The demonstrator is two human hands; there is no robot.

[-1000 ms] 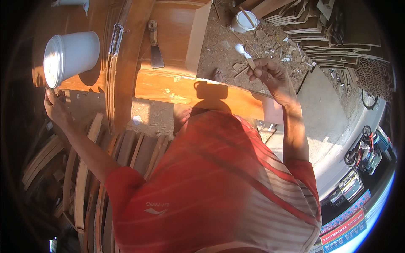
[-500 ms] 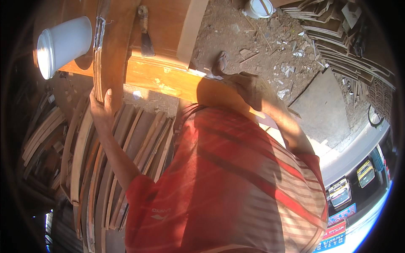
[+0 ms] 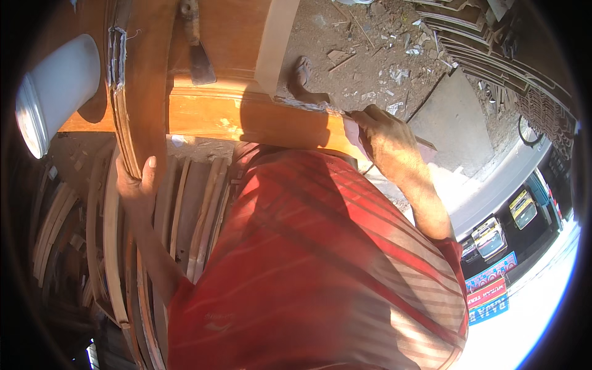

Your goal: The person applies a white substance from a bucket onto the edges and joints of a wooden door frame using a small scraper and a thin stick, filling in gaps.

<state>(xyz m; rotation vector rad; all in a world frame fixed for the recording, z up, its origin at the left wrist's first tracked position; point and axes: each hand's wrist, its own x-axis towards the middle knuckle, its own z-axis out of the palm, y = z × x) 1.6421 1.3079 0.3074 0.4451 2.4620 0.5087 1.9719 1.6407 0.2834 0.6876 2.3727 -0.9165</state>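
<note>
My left hand (image 3: 137,185) is wrapped around the near end of a brown curved wooden board (image 3: 145,92), thumb on its face and fingers at its layered edge. White filler shows in a gap farther up that edge. My right hand (image 3: 388,139) is closed at the right end of an orange-varnished wooden plank (image 3: 206,114), by a whitish patch on its top edge. A pale pinkish piece shows below those fingers; what they grip is not clear. Beyond the plank, a scraper (image 3: 200,61) with a worn handle lies on a wooden panel (image 3: 231,43).
A white plastic bucket (image 3: 61,89) lies tilted at the left. Several curved wooden strips (image 3: 111,240) stand below my left arm. Scraps litter the dirt ground (image 3: 364,55), with a grey flat sheet (image 3: 456,123) and stacked bent boards (image 3: 487,52) at the right.
My right hand has moved from shade into sunlight at the plank's end. The view has shifted, so the bucket, scraper and boards sit farther left and the scraper higher. My left hand keeps its hold.
</note>
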